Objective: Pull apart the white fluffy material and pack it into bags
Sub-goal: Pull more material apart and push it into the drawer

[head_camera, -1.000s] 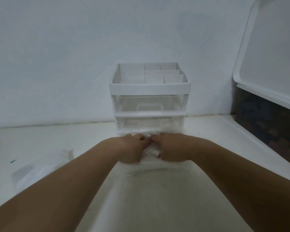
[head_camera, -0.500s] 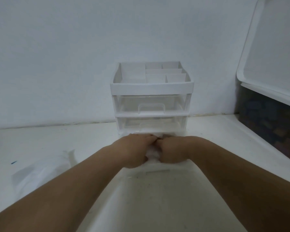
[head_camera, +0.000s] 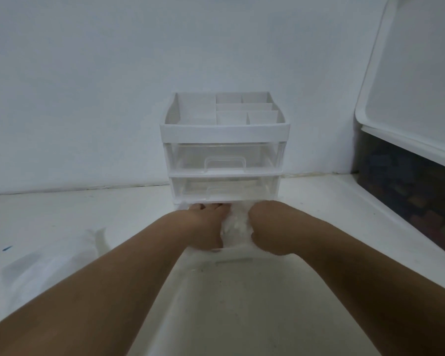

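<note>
Curled tight, left hand (head_camera: 206, 227) and right hand (head_camera: 270, 227) grip the white fluffy fibre wad (head_camera: 235, 224) between them, before the clear plastic drawer unit (head_camera: 224, 160). Soft, light (probably clingy): take opposite ends.

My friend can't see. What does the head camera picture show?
Two bare hands, left hand and right hand, grip a clump of white fluffy material between them, just in front of a small drawer organizer. A plastic bag lies to the left.

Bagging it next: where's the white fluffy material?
Head view, centre: white fluffy material gripped between left hand and right hand, just before the drawer organiser.
</note>
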